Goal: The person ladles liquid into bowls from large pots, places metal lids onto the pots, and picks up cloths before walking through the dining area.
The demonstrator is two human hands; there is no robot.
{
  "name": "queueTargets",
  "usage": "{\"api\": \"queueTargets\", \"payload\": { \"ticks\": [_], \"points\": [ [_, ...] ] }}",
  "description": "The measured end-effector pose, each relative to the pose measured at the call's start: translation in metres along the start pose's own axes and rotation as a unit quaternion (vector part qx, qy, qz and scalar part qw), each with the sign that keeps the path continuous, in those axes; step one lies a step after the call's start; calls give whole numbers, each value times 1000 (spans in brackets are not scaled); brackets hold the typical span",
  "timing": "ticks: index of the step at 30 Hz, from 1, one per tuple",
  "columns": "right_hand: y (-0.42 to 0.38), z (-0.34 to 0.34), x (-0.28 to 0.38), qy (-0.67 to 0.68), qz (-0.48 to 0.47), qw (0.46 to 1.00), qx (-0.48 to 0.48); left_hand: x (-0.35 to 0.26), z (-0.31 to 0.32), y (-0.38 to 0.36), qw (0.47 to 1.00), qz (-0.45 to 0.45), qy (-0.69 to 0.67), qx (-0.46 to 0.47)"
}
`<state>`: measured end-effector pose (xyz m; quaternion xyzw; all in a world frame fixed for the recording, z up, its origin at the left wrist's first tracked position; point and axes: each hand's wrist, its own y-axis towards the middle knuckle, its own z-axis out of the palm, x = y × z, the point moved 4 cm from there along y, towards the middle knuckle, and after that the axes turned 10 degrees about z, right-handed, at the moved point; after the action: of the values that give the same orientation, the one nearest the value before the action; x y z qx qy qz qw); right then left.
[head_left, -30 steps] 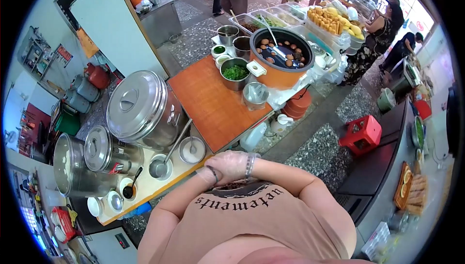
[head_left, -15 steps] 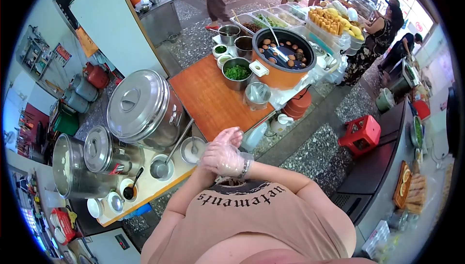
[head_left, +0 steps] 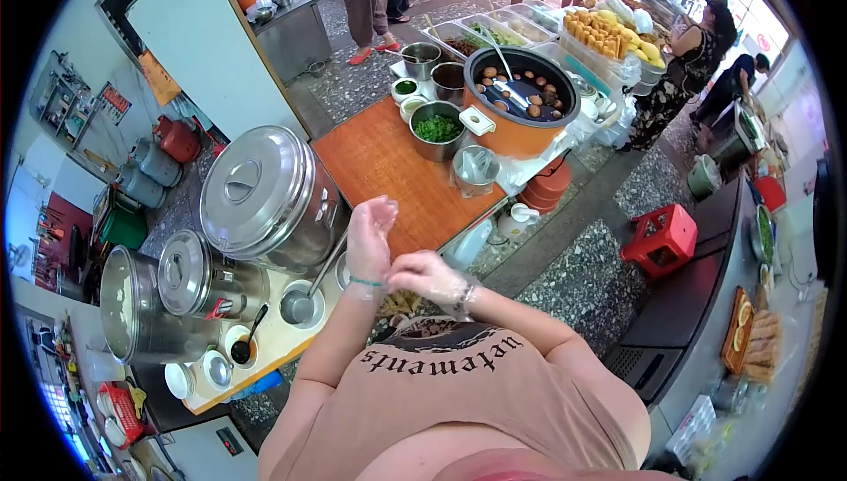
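Observation:
My left hand (head_left: 371, 236) is raised in front of my chest with its fingers stretched up. A thin, clear plastic glove covers it, and a teal band circles the wrist. Beside it, my right hand (head_left: 427, 274), also in clear plastic, has its fingers closed on the glove at the heel of the left hand. A dark bracelet shows at the right wrist. Just beyond both hands lies a wooden board (head_left: 388, 172). A ladle (head_left: 303, 306) rests in a container at the left, near my left forearm.
Large lidded steel pots (head_left: 256, 185) stand to the left. Past the board are a bowl of chopped greens (head_left: 435, 128) and an orange cooker of eggs (head_left: 520, 132). A red stool (head_left: 662, 241) and a dark counter (head_left: 679, 304) are on the right. Several people stand farther off.
My right hand has slid off the back of my left wrist to the heel of the hand. My left hand has risen and its fingers point up. A person in the background has stepped left.

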<state>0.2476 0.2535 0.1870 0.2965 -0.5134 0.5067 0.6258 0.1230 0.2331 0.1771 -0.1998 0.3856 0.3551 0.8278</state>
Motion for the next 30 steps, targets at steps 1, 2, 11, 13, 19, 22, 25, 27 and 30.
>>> {"api": "queueTargets", "payload": {
  "ticks": [1, 2, 11, 13, 19, 22, 25, 27, 30],
  "points": [
    [2, 4, -1, -108, 37, 993, -14, -11, 15, -7, 992, 90, 53, 73],
    [4, 8, -4, -215, 72, 973, -29, -20, 25, -13, 967, 177, 106, 146],
    [13, 30, -25, -143, 71, 984, 85, -49, 30, -9, 980, 156, -50, 116],
    [10, 30, -22, -180, 31, 979, 89, -52, 28, -4, 979, 161, -62, 112],
    [6, 27, -4, -397, -40, 907, 133, -55, 28, -6, 965, 233, 17, 123],
    [-2, 23, -5, -487, -68, 857, 154, -67, 26, 0, 949, 276, 57, 144],
    [-6, -6, 20, -393, -108, 913, 31, -70, 22, -2, 933, 250, 146, 212],
    [-11, -22, 26, -148, -57, 985, 70, -55, 24, -8, 918, 163, 192, 307],
    [-16, -27, 11, 6, -53, 992, 113, -34, 47, -47, 897, -25, 111, 427]
  ]
}}
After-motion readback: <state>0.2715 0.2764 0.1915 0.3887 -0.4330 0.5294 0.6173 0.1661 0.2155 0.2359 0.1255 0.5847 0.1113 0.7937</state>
